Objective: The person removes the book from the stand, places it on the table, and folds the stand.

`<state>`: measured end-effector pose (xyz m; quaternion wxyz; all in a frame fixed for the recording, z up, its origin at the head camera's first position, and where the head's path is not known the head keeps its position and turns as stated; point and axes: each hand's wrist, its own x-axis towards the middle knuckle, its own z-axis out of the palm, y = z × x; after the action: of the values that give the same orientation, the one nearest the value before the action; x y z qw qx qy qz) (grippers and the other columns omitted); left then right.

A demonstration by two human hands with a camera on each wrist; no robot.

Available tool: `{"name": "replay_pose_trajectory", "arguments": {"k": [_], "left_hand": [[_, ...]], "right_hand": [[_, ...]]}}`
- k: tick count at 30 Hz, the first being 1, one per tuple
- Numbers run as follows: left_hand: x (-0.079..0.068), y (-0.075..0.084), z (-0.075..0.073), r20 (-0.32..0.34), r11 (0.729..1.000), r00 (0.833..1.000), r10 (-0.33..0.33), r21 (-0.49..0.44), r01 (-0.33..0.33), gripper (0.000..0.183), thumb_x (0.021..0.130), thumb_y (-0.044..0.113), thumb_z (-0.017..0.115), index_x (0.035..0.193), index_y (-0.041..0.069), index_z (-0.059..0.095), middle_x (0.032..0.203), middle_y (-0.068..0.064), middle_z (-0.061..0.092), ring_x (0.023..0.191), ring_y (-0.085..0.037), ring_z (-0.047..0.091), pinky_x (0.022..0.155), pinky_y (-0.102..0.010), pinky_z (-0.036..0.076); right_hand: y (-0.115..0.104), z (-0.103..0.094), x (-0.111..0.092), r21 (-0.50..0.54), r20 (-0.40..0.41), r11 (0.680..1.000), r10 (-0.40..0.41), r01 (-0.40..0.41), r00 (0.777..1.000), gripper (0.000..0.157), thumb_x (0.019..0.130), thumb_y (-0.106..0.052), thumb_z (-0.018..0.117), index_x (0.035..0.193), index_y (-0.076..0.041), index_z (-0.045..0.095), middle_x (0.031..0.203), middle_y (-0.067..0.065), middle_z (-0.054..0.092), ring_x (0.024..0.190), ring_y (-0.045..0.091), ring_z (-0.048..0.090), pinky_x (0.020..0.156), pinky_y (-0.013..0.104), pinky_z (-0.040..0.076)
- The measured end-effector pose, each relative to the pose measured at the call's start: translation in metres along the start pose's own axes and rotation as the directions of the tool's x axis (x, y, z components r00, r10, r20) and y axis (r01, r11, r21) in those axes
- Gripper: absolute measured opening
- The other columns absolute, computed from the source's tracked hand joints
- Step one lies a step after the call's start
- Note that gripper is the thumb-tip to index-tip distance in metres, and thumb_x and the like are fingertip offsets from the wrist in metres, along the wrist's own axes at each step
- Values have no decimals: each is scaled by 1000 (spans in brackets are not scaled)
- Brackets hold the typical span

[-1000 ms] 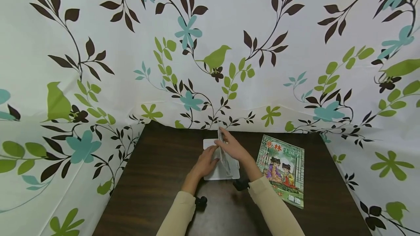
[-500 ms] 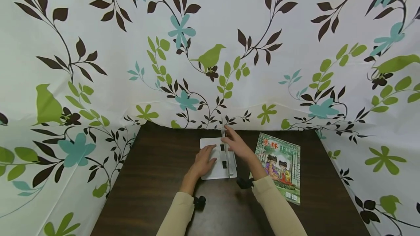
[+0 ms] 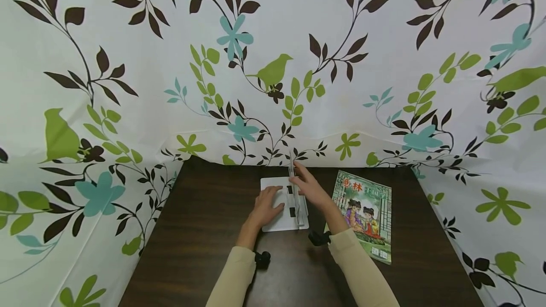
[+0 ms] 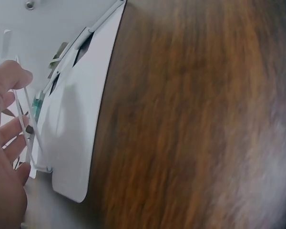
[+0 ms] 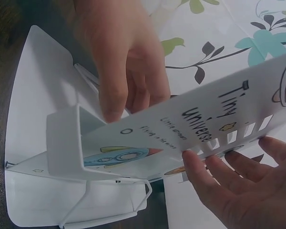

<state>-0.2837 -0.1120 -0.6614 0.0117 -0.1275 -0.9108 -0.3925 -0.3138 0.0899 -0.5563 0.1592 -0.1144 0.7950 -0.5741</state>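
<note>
A white folding book stand [image 3: 279, 219] lies with its base plate on the table and its printed panel [image 5: 214, 112] raised, edge-on in the head view. The panel reads "Tiny universe" and has a rocket picture and a row of slots. My right hand [image 3: 313, 191] is at the panel's right, its nearly straight fingers [image 5: 224, 179] touching the printed side. On the left, my left hand [image 3: 265, 205] lies over the base plate. A thin white wire bracket [image 4: 31, 124] passes between its thumb and fingers in the left wrist view. The panel partly hides the left fingertips in the right wrist view.
A magazine [image 3: 364, 219] with a green illustrated cover lies right of the stand, partly under the right forearm. The dark wooden table [image 3: 204, 231] ends at a patterned cloth [image 3: 273, 108] behind and at the sides.
The panel has swung from leaning left to nearly upright. My left fingers have come away from it onto the base plate, and my right hand has shifted slightly right. Little changes in the last half second.
</note>
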Motion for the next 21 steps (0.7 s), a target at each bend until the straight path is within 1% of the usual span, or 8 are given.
{"name": "replay_pose_trajectory", "arguments": {"k": [3, 5, 8, 10, 13, 16, 18, 21], "left_hand": [[1, 1, 4, -7, 1000, 1000, 8, 19, -8, 55, 100, 22, 75, 151, 11, 57, 152, -21, 55, 143, -44, 49, 116, -69, 37], [1, 1, 7, -7, 998, 1000, 26, 52, -26, 55, 101, 21, 74, 151, 9, 57, 154, -22, 54, 145, -44, 49, 118, -69, 37], [-1, 2, 10, 5, 992, 999, 53, 115, -53, 57, 104, 23, 71, 155, 8, 54, 161, -20, 51, 152, -42, 45, 122, -67, 35], [-2, 3, 11, 16, 987, 998, 58, 152, -60, 58, 106, 25, 68, 159, 8, 51, 166, -19, 47, 157, -42, 40, 124, -67, 32], [-4, 5, 13, 49, 979, 998, 33, 202, -43, 60, 110, 30, 62, 164, 12, 45, 172, -16, 40, 162, -41, 32, 128, -65, 27], [-5, 6, 16, 87, 969, 996, -10, 248, -11, 61, 113, 35, 56, 168, 16, 39, 177, -12, 32, 165, -38, 25, 131, -62, 22], [-6, 6, 18, 97, 964, 995, -28, 267, 1, 61, 113, 36, 55, 169, 17, 38, 178, -12, 29, 166, -37, 23, 133, -61, 20], [-7, 5, 22, 83, 956, 996, -28, 292, 2, 60, 112, 33, 57, 166, 15, 41, 177, -16, 30, 165, -39, 25, 132, -62, 21]], "right_hand": [[1, 0, 0, 11, 2, 1000, 1, -1, 1000, 71, 112, -38, 54, 174, -24, 21, 174, 18, 31, 156, 46, 40, 110, 69, 49], [2, -1, 1, 21, 5, 1000, 2, -2, 1000, 70, 113, -37, 53, 174, -23, 21, 174, 18, 31, 156, 46, 39, 111, 70, 48], [2, -1, 1, 31, 11, 1000, 0, 0, 1000, 69, 114, -34, 52, 174, -22, 21, 175, 19, 30, 157, 46, 39, 112, 72, 46], [2, -1, 0, 32, 12, 999, -2, 1, 1000, 68, 114, -34, 52, 174, -22, 21, 175, 18, 30, 157, 46, 38, 112, 72, 45], [1, -2, -1, 29, 7, 1000, -4, 4, 1000, 69, 114, -35, 52, 174, -22, 20, 175, 18, 29, 157, 46, 38, 112, 72, 45], [0, -2, -2, 24, 2, 1000, -3, 3, 1000, 71, 113, -38, 53, 174, -22, 20, 175, 18, 29, 157, 46, 38, 113, 71, 46], [1, -2, -2, 25, 3, 1000, -4, 4, 1000, 72, 112, -41, 54, 174, -22, 20, 175, 20, 28, 156, 46, 39, 113, 70, 46], [1, -2, -3, 24, 6, 1000, -4, 4, 1000, 74, 112, -43, 55, 174, -22, 21, 176, 21, 28, 156, 46, 39, 113, 70, 46]]}}
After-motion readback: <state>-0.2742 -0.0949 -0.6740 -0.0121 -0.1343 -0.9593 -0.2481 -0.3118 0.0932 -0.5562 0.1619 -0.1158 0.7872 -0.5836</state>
